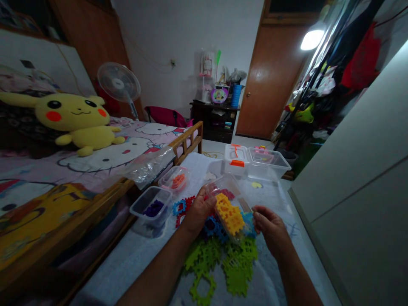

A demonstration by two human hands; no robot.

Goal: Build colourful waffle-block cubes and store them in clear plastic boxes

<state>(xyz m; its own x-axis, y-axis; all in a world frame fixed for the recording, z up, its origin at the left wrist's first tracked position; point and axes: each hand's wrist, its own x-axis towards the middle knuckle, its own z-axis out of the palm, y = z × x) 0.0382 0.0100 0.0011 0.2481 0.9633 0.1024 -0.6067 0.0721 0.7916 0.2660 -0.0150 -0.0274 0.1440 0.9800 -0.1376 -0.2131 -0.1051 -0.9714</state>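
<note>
A clear plastic box (pixel 245 199) is held tilted over the table, with yellow interlocking plastic pieces (pixel 230 214) inside it. My left hand (pixel 201 210) is closed on the box's left side, the thumb over its rim. At the right corner of the box my right hand (pixel 268 225) pinches the edge; its fingertips partly hide the contact. Below lie green interlocking pieces (pixel 237 272), spread toward me. Dark blue pieces (pixel 211 226) and light blue pieces (pixel 249 223) show around the box. Red pieces (pixel 188 205) lie left of it, partly behind my left hand.
To the left stand an open tub with purple pieces (pixel 154 208) and another with orange pieces (pixel 178 181). Clear bins (pixel 267 163) sit at the table's far end, one with orange latches (pixel 237 162). A wooden bed rail (pixel 188 142) borders the left side; a white cabinet (pixel 360 187) borders the right.
</note>
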